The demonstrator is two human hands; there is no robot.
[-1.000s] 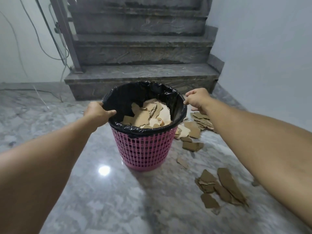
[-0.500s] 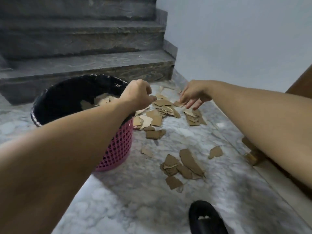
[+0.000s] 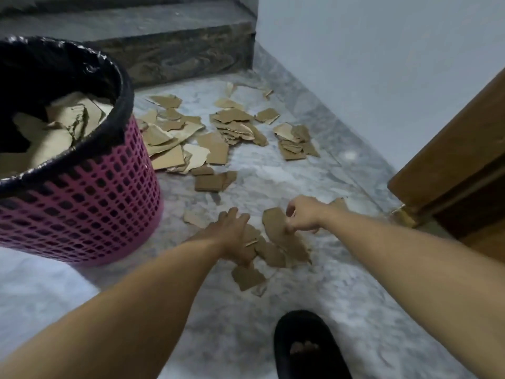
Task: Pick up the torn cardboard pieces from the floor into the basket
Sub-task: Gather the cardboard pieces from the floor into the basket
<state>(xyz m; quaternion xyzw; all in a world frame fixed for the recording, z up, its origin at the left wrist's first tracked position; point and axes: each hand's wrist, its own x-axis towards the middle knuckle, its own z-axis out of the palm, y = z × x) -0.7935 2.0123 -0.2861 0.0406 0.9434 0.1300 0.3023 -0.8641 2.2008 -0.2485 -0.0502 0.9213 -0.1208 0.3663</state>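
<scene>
A: Cardboard pieces (image 3: 284, 242), the near cluster, are now under both your hands. 1 s ago you had both hands on the basket rim; 0.5 s ago they were off it and reaching toward the far scraps.

B: Hand states?

A: Your left hand (image 3: 232, 233) lies flat, fingers spread, pressing on the near pile. Your right hand (image 3: 302, 214) is curled, pinching the edge of the long piece (image 3: 276, 222). Nothing lifted yet, as far as I can tell.

B: So what does the change mean?

A: You've finished setting the basket and started a new gather. Judging by it, the next move is scooping this cluster together and lifting.

B: Basket?

A: Pink basket (image 3: 82, 209) with black liner sits to your left, near the pile, already partly filled with scraps. A bigger spread of far pieces (image 3: 218, 138) lies beyond, by the stair step (image 3: 177, 56). Your black slipper (image 3: 306, 348) is just behind the pile. Plenty left to do.
</scene>
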